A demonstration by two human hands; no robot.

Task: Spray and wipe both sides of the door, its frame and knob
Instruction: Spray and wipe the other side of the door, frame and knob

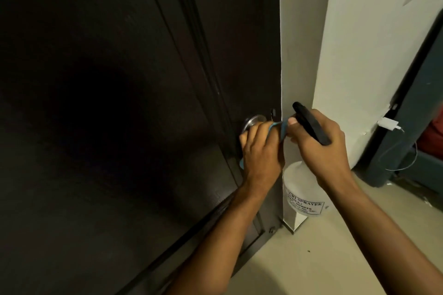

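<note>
At the dark door's (pixel 107 103) four o'clock edge, we press a blue cloth (pixel 112 130) over the knob (pixel 253 122) with our left hand (pixel 260 151); at its three o'clock, our right hand (pixel 318 141) grips the spray bottle (pixel 304 189).

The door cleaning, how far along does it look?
Nothing shows as finished; no wet streaks stand out on the dark door. In hand: the left hand presses a blue cloth on the knob, while the right hand grips the spray bottle. The frame and the door's other side look left.

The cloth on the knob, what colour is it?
Blue cloth, head view.
</note>
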